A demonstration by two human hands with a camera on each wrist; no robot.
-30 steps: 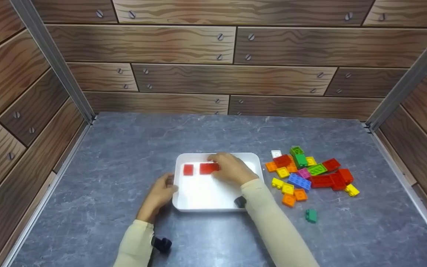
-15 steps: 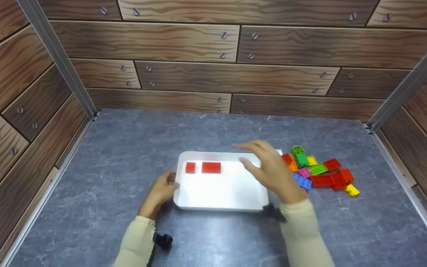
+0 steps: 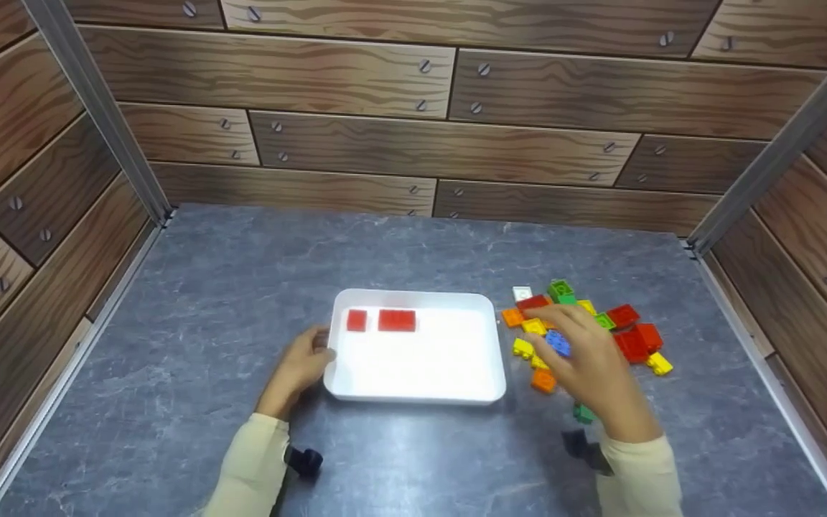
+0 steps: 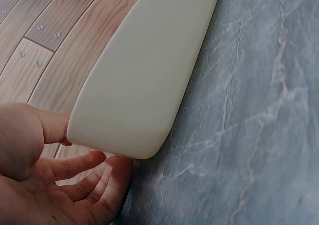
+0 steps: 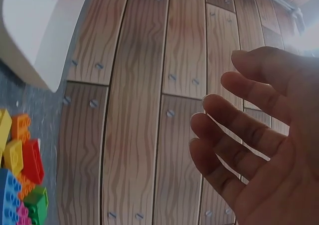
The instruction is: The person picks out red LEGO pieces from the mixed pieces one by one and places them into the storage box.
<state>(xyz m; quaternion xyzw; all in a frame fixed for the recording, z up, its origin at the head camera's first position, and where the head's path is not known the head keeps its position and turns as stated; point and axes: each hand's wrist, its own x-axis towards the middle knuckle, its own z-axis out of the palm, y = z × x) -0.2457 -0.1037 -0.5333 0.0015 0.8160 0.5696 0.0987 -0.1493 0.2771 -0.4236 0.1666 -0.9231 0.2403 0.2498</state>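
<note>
A white tray (image 3: 413, 370) holds a small square red brick (image 3: 357, 321) and a longer red brick (image 3: 397, 321), set side by side near its far left corner. My left hand (image 3: 304, 365) holds the tray's left edge, thumb at the rim; in the left wrist view its fingers (image 4: 117, 180) touch the outer wall. Over the loose bricks at the right hovers my right hand (image 3: 593, 366), fingers spread and nothing held. Beneath it lie a blue brick (image 3: 558, 343) and a yellow brick (image 3: 534, 327); the hand hides some of the pile.
Around the pile lie red bricks (image 3: 631, 346), a white brick (image 3: 522, 294), an orange brick (image 3: 543, 380) and a green brick (image 3: 561, 289). A dark green brick (image 3: 583, 413) sits nearer the front. Wood-patterned walls (image 3: 356, 143) enclose the grey table (image 3: 277, 251).
My right hand has left the longer red brick in the tray and moved right, over the loose bricks. My left hand has stayed at the tray's edge.
</note>
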